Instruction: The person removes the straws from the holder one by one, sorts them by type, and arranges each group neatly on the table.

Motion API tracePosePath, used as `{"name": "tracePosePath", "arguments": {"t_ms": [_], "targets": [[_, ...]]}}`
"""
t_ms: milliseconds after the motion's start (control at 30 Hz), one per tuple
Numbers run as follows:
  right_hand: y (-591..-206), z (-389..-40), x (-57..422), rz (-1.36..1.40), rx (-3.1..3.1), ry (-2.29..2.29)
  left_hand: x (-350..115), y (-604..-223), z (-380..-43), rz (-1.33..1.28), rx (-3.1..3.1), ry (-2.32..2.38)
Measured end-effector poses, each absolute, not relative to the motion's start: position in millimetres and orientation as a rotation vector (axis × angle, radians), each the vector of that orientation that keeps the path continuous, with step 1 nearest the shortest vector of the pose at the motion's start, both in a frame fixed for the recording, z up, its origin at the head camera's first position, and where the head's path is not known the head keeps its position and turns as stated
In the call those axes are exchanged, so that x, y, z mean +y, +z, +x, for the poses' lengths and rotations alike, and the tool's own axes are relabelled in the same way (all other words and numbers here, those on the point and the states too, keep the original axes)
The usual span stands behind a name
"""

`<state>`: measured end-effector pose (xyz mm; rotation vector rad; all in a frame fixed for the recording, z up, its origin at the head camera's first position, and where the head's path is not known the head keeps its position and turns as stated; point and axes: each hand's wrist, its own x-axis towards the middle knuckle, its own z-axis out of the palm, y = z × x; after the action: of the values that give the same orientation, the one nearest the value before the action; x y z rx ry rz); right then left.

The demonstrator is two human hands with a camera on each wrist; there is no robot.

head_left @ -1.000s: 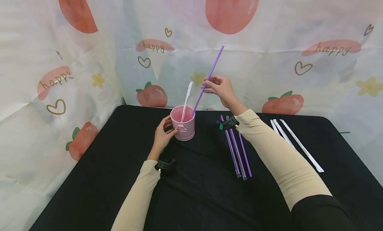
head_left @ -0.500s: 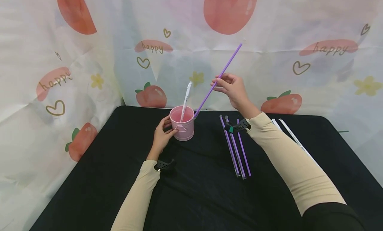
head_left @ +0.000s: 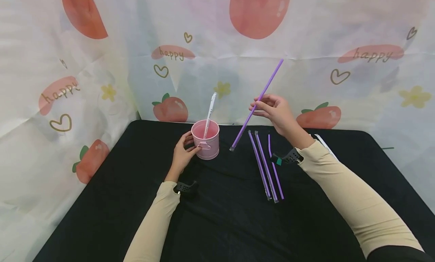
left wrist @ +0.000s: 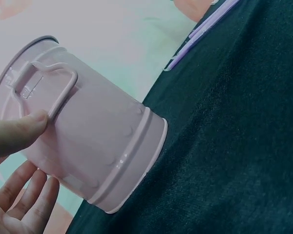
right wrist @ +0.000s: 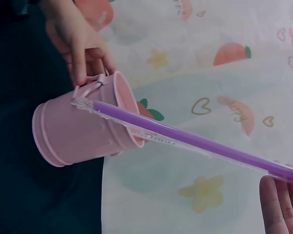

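Standing upright on the table is a small pink bucket (head_left: 210, 150) with a little side handle. My left hand (head_left: 182, 154) holds its left side, thumb at the handle and fingers around the back. A white paper-wrapped straw (head_left: 209, 113) leans in the bucket, its top above the rim. Between thumb and fingers, my right hand (head_left: 278, 113) pinches a purple straw (head_left: 242, 130) in a clear wrapper. This straw slants in the air to the right of the bucket, lower end toward the table; the right wrist view shows the film past its tip.
Right of the bucket, three purple straws (head_left: 266, 167) lie side by side on the black tablecloth (head_left: 217, 216). White wrapped straws (head_left: 326, 145) lie farther right, mostly hidden behind my right forearm. A printed cloth (head_left: 217, 24) hangs behind the table.
The purple straw's lower end has come out of the bucket, and my right hand has carried it rightward and somewhat down. My left hand stays on the bucket.
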<state>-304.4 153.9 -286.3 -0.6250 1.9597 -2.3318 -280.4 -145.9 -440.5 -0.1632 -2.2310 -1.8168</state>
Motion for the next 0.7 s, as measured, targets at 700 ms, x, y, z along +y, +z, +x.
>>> {"name": "tracePosePath", "arguments": {"t_ms": [700], "targets": [[-302.4,-272.5,207.5,-0.648,1.996,-2.181,-144.1,-405.4,-261.7,-0.257,-2.348,-1.757]]}}
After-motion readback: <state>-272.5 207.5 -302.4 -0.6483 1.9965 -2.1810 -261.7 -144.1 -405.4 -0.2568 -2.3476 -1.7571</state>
